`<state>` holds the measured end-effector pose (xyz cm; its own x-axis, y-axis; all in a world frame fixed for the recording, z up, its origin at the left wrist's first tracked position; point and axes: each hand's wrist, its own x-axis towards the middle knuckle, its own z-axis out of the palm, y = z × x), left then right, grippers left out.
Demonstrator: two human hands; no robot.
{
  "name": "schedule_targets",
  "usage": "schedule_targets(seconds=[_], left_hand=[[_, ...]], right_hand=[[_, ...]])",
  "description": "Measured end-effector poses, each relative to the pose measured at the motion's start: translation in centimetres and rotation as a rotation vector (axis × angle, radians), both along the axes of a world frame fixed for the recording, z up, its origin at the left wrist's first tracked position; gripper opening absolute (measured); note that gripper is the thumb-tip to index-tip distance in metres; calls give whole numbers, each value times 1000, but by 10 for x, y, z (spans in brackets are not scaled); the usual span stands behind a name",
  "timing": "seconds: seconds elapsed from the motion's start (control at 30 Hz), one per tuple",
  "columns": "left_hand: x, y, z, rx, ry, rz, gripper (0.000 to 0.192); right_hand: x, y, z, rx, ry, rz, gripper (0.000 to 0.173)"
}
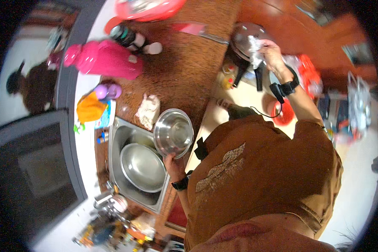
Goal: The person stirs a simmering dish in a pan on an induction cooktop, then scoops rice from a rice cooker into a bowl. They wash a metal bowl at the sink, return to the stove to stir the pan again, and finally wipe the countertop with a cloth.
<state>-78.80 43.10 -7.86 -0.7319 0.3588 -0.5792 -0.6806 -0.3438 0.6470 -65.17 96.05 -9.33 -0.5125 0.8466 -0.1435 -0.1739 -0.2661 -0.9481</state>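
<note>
A round stainless steel bowl is tilted over the near rim of the sink, gripped at its edge by my left hand. Its inside faces up and looks shiny. My right hand is stretched out to the right, pinching a crumpled whitish piece that could be plastic or cloth; blur leaves this unsettled. That piece hangs in front of a dark-lidded pot with black handles. In the metal sink rests a larger steel basin. A crumpled pale cloth lies on the brown counter beside the bowl.
Along the wall stand a pink bottle, an orange cloth and a dark bottle. A knife lies at the counter edge. A red tub stands below my right arm. Cluttered utensils sit past the tap.
</note>
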Motion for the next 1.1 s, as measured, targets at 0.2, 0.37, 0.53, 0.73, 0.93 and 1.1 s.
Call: schedule_targets(seconds=[0.2, 0.37, 0.53, 0.73, 0.93, 1.1], left_hand=[[-21, -7, 7, -264, 314, -520, 44], [-9, 9, 6, -5, -71, -577, 27], [9, 25, 7, -232, 218, -761, 36], [58, 68, 33, -94, 29, -715, 56], [104, 113, 61, -183, 34, -759, 61], [112, 137, 65, -271, -11, -727, 58]], right_hand=[[115, -151, -35, 25, -275, -131, 12], [214, -237, -88, 254, -728, -364, 27], [317, -238, -154, -111, -667, -670, 28], [402, -194, -216, -292, -600, -723, 41], [447, -150, -264, -405, -767, -478, 54], [463, -135, -284, -389, -797, -398, 34]])
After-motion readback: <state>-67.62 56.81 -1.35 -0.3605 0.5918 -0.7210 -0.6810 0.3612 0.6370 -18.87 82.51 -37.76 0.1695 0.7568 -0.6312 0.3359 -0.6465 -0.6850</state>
